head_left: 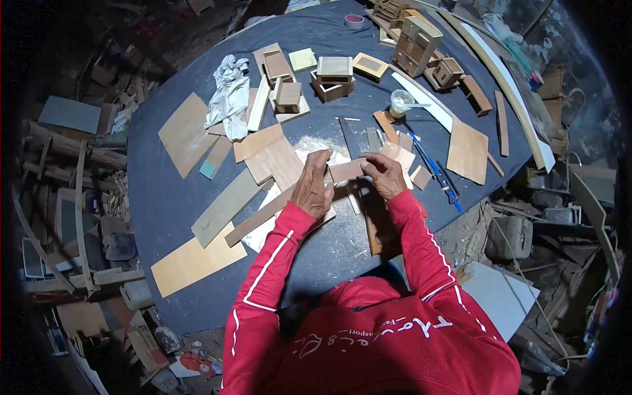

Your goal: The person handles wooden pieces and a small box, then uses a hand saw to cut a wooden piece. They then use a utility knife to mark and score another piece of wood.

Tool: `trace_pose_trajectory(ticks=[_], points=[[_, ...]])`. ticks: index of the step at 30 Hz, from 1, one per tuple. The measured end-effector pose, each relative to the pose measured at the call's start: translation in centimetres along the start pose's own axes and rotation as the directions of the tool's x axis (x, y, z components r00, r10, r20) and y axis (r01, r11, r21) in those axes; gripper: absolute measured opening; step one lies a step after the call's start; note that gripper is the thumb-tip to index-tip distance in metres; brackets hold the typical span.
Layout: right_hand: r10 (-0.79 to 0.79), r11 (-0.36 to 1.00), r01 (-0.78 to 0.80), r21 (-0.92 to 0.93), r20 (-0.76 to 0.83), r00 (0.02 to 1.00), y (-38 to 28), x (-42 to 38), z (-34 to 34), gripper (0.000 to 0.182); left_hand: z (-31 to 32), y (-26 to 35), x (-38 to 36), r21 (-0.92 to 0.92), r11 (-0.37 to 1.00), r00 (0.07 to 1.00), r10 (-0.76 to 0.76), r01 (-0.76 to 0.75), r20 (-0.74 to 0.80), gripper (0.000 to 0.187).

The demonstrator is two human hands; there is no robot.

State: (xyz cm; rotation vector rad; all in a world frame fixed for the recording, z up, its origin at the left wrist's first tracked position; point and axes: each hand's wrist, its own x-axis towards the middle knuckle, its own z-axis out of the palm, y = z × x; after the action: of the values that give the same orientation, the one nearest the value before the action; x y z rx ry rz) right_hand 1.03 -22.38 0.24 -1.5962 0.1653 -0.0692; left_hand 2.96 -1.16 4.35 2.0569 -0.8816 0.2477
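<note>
My left hand [313, 187] is wrapped round a long thin wooden strip [263, 214], which slants from the lower left up towards the middle of the dark cloth-covered table. My right hand [386, 175] pinches the right end of a small flat wooden piece [349, 171], which lies between my two hands. Whether this piece touches the strip is hidden by my left fingers. Behind my hands, a whitish powdery patch [320, 146] shows on the table. Left of my left hand are pale wooden boards [273, 160].
A white cloth [230, 99], small wooden boxes [334, 70] and a stack of drawers [417, 46] stand at the back. A plastic cup [400, 103] is behind my right hand. Blue clamp-like tools [434, 168] lie to the right, beside a wooden panel [468, 153].
</note>
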Motion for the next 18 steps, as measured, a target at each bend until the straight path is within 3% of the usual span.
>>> trace_pose_trajectory(ticks=[2, 4, 7, 9, 10, 11, 12, 14, 16, 18], points=[[-0.01, 1.0, 0.01, 0.008, -0.058, 0.998, 0.4, -1.0, 0.1, 0.027, 0.8, 0.1, -0.1, -0.052, 0.998, 0.999, 0.031, -0.031, 0.009, 0.081], [0.166, 0.969, -0.149, 0.196, -0.074, 0.983, 0.1, -1.9, 0.4, 0.029, 1.5, 0.4, 0.0, -0.081, 0.996, 0.999, 0.034, -0.032, 0.02, 0.081], [0.258, 0.927, -0.211, 0.309, -0.118, 0.959, 0.6, -2.7, -0.1, 0.031, 2.9, 1.0, -0.4, -0.079, 0.997, 0.999, -0.003, 0.0, -0.039, 0.08], [0.292, 0.908, -0.224, 0.353, -0.154, 0.944, 1.0, -2.8, -0.3, 0.031, 4.3, 1.4, -0.9, -0.344, 0.914, 0.953, -0.273, 0.215, -0.131, 0.077], [0.302, 0.911, -0.218, 0.351, -0.208, 0.93, 0.9, -2.9, -0.3, 0.031, 5.1, 1.2, -1.2, -0.346, 0.914, 0.954, -0.269, 0.211, -0.13, 0.077], [0.313, 0.913, -0.214, 0.348, -0.26, 0.913, 1.0, -3.0, -0.4, 0.032, 6.0, 1.0, -1.7, -0.633, 0.719, 0.894, -0.438, 0.287, -0.092, 0.074], [0.313, 0.913, -0.213, 0.347, -0.264, 0.912, 1.1, -3.1, -0.6, 0.032, 6.8, 0.7, -2.0, -0.846, 0.433, 0.817, -0.577, 0.31, 0.004, 0.071], [0.302, 0.926, -0.205, 0.316, -0.298, 0.906, 1.5, -3.2, -1.0, 0.033, 8.2, -0.2, -2.6, -0.85, 0.392, 0.778, -0.627, 0.353, 0.034, 0.062], [0.286, 0.937, -0.194, 0.291, -0.32, 0.903, 2.3, -3.3, -1.4, 0.033, 8.5, 0.3, -2.3, -0.939, 0.034, 0.582, -0.792, 0.342, 0.183, 0.056], [0.272, 0.945, -0.183, 0.271, -0.34, 0.9, 2.7, -3.6, -1.8, 0.034, 8.9, 0.4, -2.2, -0.937, 0.005, 0.563, -0.8, 0.35, 0.206, 0.049]])
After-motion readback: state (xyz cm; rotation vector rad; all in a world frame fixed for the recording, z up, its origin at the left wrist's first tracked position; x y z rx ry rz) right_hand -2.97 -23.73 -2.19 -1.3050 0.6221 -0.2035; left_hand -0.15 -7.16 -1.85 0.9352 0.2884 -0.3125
